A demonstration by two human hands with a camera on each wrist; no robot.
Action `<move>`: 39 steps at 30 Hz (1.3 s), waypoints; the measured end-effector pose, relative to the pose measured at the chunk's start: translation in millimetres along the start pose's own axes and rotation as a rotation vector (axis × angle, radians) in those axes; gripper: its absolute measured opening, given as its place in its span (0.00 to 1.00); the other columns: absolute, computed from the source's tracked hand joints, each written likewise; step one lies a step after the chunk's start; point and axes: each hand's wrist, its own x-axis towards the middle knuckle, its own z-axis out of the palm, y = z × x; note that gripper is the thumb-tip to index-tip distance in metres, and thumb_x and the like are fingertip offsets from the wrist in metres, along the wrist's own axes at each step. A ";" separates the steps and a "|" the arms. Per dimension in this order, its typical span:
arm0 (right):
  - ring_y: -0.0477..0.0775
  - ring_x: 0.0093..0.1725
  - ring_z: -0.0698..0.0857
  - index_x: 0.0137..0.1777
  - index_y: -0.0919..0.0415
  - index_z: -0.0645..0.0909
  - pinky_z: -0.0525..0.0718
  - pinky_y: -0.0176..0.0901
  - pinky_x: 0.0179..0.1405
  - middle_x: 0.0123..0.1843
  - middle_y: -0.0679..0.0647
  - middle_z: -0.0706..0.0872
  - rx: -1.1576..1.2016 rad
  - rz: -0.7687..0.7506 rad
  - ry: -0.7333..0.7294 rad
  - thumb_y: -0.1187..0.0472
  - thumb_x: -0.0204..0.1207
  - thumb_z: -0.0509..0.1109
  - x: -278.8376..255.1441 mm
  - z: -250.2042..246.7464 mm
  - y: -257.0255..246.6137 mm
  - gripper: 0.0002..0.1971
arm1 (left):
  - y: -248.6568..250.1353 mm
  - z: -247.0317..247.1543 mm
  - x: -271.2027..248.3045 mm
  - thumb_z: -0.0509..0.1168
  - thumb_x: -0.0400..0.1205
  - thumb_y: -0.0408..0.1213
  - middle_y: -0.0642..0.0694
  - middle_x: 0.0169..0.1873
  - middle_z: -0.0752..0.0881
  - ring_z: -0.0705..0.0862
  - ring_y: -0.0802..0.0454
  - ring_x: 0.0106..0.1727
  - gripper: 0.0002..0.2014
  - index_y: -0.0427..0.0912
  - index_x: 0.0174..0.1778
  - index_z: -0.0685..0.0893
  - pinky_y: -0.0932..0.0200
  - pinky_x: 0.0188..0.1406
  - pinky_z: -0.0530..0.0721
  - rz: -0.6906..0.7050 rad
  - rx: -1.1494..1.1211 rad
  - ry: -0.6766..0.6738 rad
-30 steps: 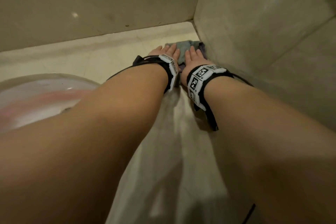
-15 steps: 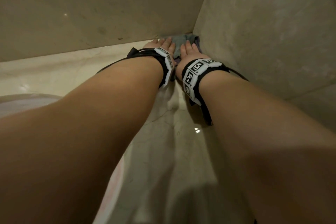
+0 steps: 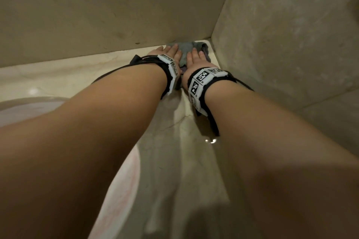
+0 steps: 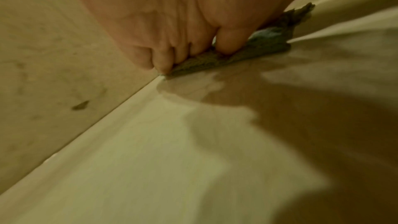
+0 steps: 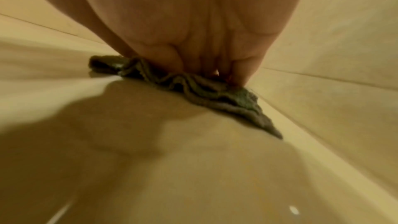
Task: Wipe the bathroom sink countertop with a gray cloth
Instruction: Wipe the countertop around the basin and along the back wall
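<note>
A crumpled gray cloth (image 3: 186,48) lies in the back right corner of the cream marble countertop (image 3: 174,141). My left hand (image 3: 171,52) presses flat on its left part, fingers straight. My right hand (image 3: 195,56) presses flat on its right part, close beside the left. In the left wrist view the left hand (image 4: 172,40) has its fingertips down on the cloth (image 4: 247,54) right at the back wall seam. In the right wrist view the right hand (image 5: 204,48) bears on the bunched cloth (image 5: 204,88), whose edge trails along the side wall.
A beige back wall (image 3: 97,6) and a side wall (image 3: 291,35) meet just beyond the cloth. The white sink basin (image 3: 29,110) sits at the left under my left forearm. A small wet glint (image 3: 210,140) lies on the counter near my right forearm.
Both hands have slid the cloth away from me, deeper into the back right corner until it meets the walls. The hands stay flat on it throughout.
</note>
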 end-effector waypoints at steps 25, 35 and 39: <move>0.56 0.85 0.38 0.84 0.64 0.36 0.40 0.46 0.84 0.86 0.56 0.35 -0.041 -0.129 0.001 0.53 0.86 0.44 -17.5 14.3 5.0 0.32 | 7.9 12.7 -10.8 0.47 0.87 0.52 0.41 0.84 0.39 0.43 0.44 0.85 0.35 0.39 0.84 0.40 0.49 0.82 0.44 -0.095 -0.036 -0.023; 0.57 0.85 0.38 0.84 0.62 0.36 0.40 0.47 0.84 0.86 0.56 0.35 -0.026 -0.039 -0.013 0.52 0.86 0.45 -6.7 8.7 23.0 0.32 | 23.0 9.6 12.9 0.45 0.87 0.52 0.43 0.84 0.39 0.42 0.45 0.85 0.34 0.41 0.84 0.39 0.50 0.82 0.43 -0.024 0.023 -0.014; 0.59 0.85 0.38 0.84 0.62 0.36 0.40 0.49 0.84 0.86 0.56 0.35 -0.056 -0.030 -0.034 0.51 0.85 0.47 -4.0 3.8 10.9 0.34 | 10.7 10.9 2.1 0.45 0.86 0.55 0.43 0.84 0.39 0.42 0.47 0.85 0.36 0.41 0.84 0.39 0.53 0.82 0.42 -0.011 -0.017 -0.002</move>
